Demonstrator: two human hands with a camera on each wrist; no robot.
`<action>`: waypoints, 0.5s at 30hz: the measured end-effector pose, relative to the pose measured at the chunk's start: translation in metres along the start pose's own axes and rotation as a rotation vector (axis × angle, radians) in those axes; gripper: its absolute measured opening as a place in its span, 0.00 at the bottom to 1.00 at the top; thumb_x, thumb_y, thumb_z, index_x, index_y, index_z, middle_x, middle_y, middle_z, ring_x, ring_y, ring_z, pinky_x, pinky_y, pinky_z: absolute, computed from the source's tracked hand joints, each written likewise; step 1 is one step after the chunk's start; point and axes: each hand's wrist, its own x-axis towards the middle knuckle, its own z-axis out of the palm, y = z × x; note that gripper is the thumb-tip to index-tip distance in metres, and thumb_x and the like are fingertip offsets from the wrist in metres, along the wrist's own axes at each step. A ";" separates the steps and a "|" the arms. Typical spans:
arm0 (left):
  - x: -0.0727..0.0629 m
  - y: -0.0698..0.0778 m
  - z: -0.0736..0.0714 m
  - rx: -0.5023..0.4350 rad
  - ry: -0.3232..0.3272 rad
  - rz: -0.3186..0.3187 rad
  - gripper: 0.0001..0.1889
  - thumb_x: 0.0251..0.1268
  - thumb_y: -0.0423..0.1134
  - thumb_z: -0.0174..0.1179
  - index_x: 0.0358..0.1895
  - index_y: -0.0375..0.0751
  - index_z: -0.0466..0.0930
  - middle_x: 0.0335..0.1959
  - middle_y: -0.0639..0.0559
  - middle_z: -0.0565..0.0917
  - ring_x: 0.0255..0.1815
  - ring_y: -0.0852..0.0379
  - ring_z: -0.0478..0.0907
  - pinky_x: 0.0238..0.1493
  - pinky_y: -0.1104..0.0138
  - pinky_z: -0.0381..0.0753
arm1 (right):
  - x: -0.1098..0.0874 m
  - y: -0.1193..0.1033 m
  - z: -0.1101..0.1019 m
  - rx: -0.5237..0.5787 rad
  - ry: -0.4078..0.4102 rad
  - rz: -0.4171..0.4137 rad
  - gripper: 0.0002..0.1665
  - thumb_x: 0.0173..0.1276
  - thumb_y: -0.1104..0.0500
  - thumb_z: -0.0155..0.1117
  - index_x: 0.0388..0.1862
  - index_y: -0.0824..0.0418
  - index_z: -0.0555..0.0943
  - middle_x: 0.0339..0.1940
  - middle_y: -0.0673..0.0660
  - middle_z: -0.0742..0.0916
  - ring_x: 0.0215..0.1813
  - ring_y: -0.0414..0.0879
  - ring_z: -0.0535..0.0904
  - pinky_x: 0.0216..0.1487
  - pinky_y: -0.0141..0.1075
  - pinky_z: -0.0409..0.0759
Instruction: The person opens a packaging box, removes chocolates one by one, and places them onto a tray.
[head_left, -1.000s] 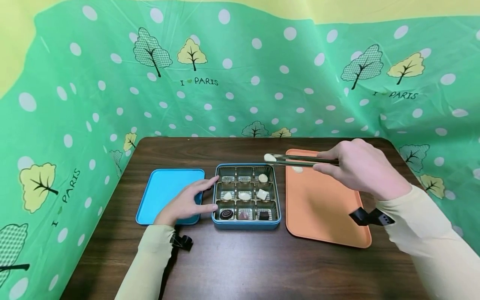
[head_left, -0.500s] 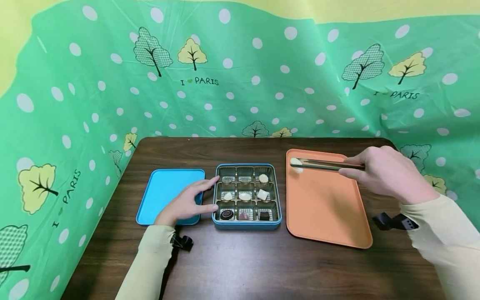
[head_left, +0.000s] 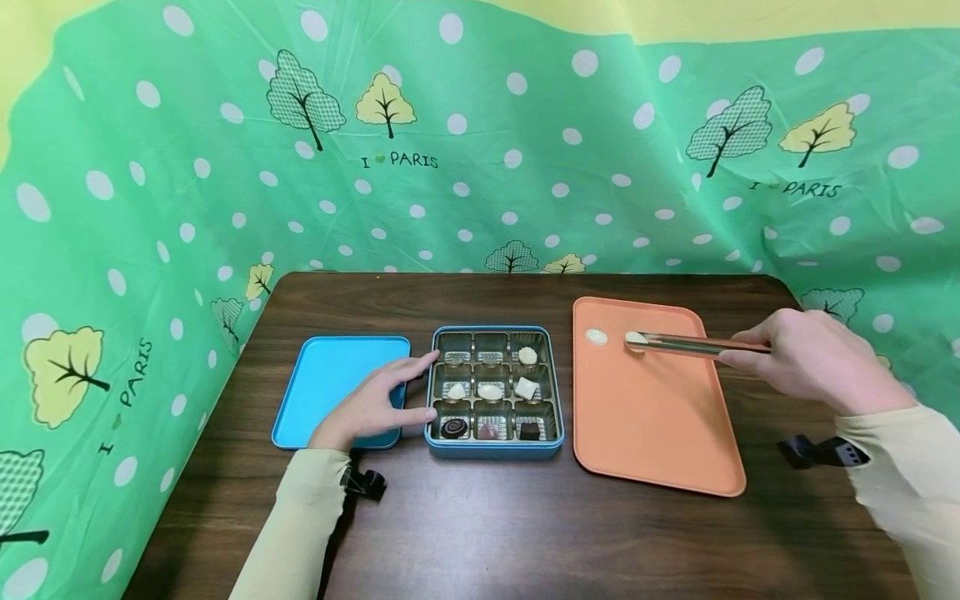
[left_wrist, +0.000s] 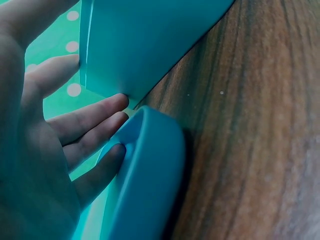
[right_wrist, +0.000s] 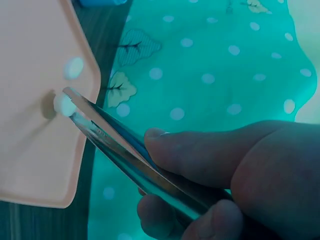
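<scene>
My right hand (head_left: 817, 362) grips slim metal tongs (head_left: 690, 343), whose tips hold a small white chocolate (head_left: 636, 340) just over the orange tray (head_left: 652, 425). Another white oval chocolate (head_left: 596, 336) lies near the tray's far left corner. With fingers extended, my left hand (head_left: 371, 404) touches the left side of a blue box (head_left: 493, 451) divided into compartments. In its back row, only the right compartment has a chocolate (head_left: 527, 356). White pieces sit across the middle row; a dark swirl (head_left: 453, 428), a pinkish piece (head_left: 488, 431) and a dark square (head_left: 528, 430) occupy the front row.
A blue lid (head_left: 330, 383) lies on the brown wooden table (head_left: 495, 525), left of the box and partly under my left hand. Green dotted cloth (head_left: 480, 167) hangs around the table's back and sides.
My right hand and the tongs have moved right with the white chocolate, from near the box's back right corner to over the orange tray. My left hand stays against the box.
</scene>
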 end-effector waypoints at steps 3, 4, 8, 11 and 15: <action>0.000 0.000 0.000 -0.004 -0.005 0.004 0.46 0.65 0.59 0.72 0.84 0.66 0.59 0.82 0.42 0.64 0.82 0.37 0.59 0.75 0.34 0.62 | 0.000 0.007 0.001 -0.004 -0.028 0.021 0.28 0.73 0.41 0.70 0.56 0.62 0.90 0.18 0.48 0.78 0.25 0.47 0.71 0.21 0.41 0.65; 0.000 -0.001 0.000 -0.003 -0.004 0.006 0.46 0.65 0.59 0.72 0.84 0.65 0.59 0.82 0.42 0.64 0.82 0.37 0.59 0.75 0.34 0.62 | 0.000 0.009 0.001 -0.004 -0.035 0.025 0.28 0.73 0.40 0.70 0.56 0.62 0.90 0.18 0.48 0.77 0.26 0.47 0.71 0.22 0.41 0.65; 0.001 -0.001 0.000 0.007 0.001 0.011 0.46 0.65 0.59 0.72 0.84 0.66 0.59 0.82 0.41 0.64 0.82 0.37 0.60 0.75 0.34 0.62 | -0.001 0.013 0.001 -0.012 -0.031 0.024 0.30 0.73 0.38 0.69 0.55 0.61 0.90 0.18 0.48 0.76 0.26 0.47 0.70 0.23 0.41 0.65; 0.001 -0.001 -0.001 0.012 0.002 0.014 0.46 0.66 0.59 0.72 0.84 0.66 0.59 0.82 0.41 0.64 0.82 0.37 0.60 0.75 0.34 0.62 | -0.003 0.014 0.000 -0.015 -0.006 0.022 0.31 0.74 0.38 0.67 0.56 0.63 0.90 0.16 0.48 0.75 0.25 0.47 0.69 0.23 0.40 0.64; 0.001 -0.002 -0.001 0.006 0.001 0.007 0.46 0.65 0.59 0.72 0.84 0.66 0.59 0.82 0.40 0.64 0.82 0.36 0.59 0.75 0.34 0.62 | -0.005 0.015 0.001 -0.012 0.007 0.033 0.33 0.75 0.37 0.66 0.58 0.64 0.89 0.14 0.48 0.73 0.24 0.47 0.67 0.22 0.40 0.63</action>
